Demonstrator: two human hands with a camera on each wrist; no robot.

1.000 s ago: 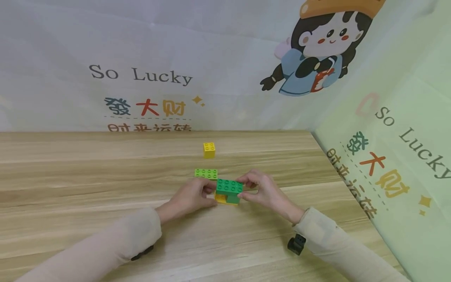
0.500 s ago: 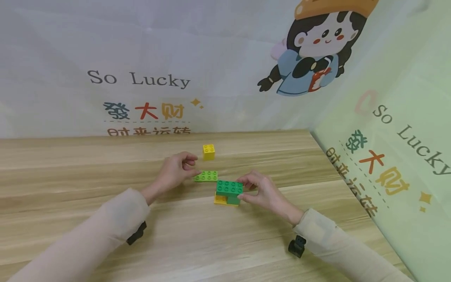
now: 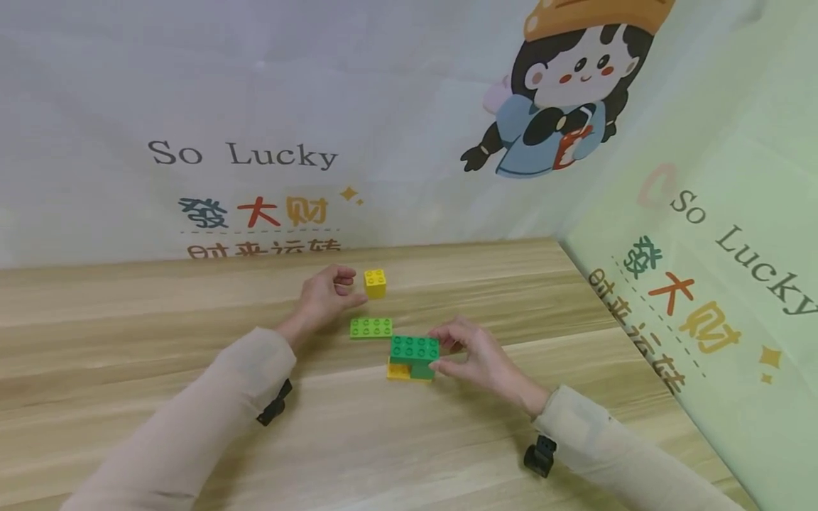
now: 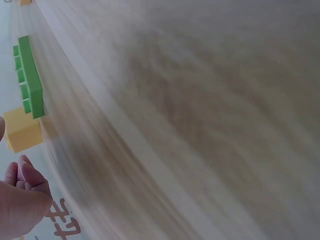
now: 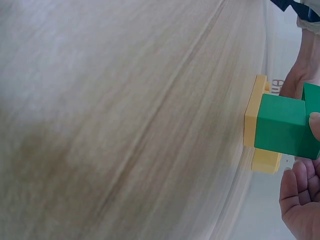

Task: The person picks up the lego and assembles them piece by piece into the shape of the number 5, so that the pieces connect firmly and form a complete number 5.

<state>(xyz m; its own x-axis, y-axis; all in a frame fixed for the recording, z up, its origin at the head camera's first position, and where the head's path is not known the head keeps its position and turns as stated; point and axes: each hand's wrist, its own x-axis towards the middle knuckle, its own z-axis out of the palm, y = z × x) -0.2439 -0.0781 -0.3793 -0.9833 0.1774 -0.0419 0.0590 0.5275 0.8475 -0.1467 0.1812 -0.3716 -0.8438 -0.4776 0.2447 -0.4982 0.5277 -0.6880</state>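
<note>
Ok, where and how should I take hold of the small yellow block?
Probably best to pinch the yellow block across its front and back faces, below the studs, coming from its left: it stands upright, flat-fronted, and the left grip is open at that side, thumb nearer the front.

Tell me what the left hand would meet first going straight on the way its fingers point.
Most likely the yellow block, which stands just ahead of the left hand in the head view. How much gap remains, if any, is hard to judge.
</note>
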